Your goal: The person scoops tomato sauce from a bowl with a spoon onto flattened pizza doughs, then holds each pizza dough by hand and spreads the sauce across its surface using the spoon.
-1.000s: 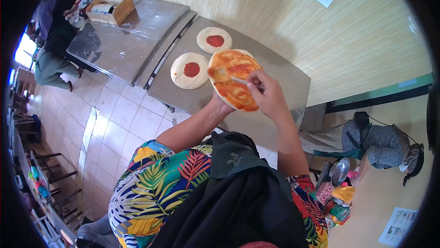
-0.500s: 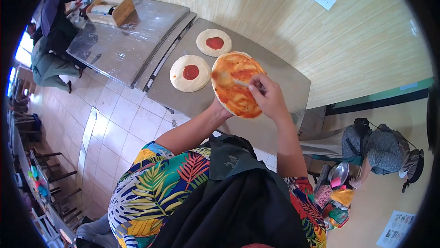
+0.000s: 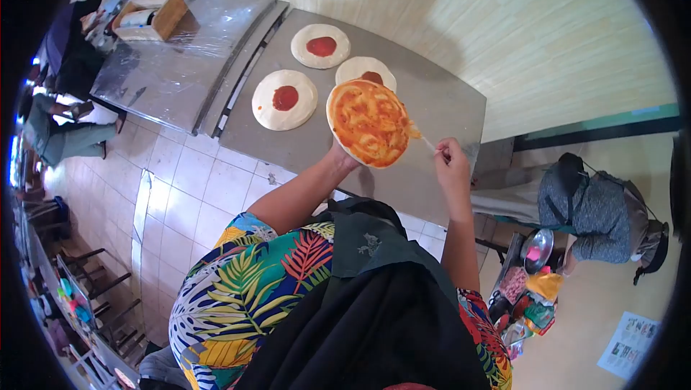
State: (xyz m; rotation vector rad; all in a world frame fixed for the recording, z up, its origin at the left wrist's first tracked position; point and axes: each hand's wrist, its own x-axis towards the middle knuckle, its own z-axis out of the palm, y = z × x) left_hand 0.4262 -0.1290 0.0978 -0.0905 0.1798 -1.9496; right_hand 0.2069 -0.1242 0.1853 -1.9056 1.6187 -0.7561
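A round dough base covered in red-orange sauce [image 3: 368, 122] rests on my left hand [image 3: 344, 157], which supports it from below; most of its fingers are hidden under the base. My right hand [image 3: 452, 162] is closed on the handle of a spoon [image 3: 426, 143], whose sauce-coated end is at the right edge of the base. Three more dough rounds lie on the metal table, each with a red sauce patch in the middle: one at the left [image 3: 264, 110], one at the back [image 3: 302, 46], and one [image 3: 349, 69] partly hidden behind the held base.
Left of the table [image 3: 425, 95] stands another metal table [image 3: 216, 19] with a wooden box [image 3: 169, 17]. One person [image 3: 68, 134] is at the far left. Another person [image 3: 590, 206] is at the right, by a metal bowl [image 3: 545, 242] and several packages.
My right hand has moved right, taking the spoon from the middle of the base to its edge. The view has shifted, and a third dough round now shows behind the held base.
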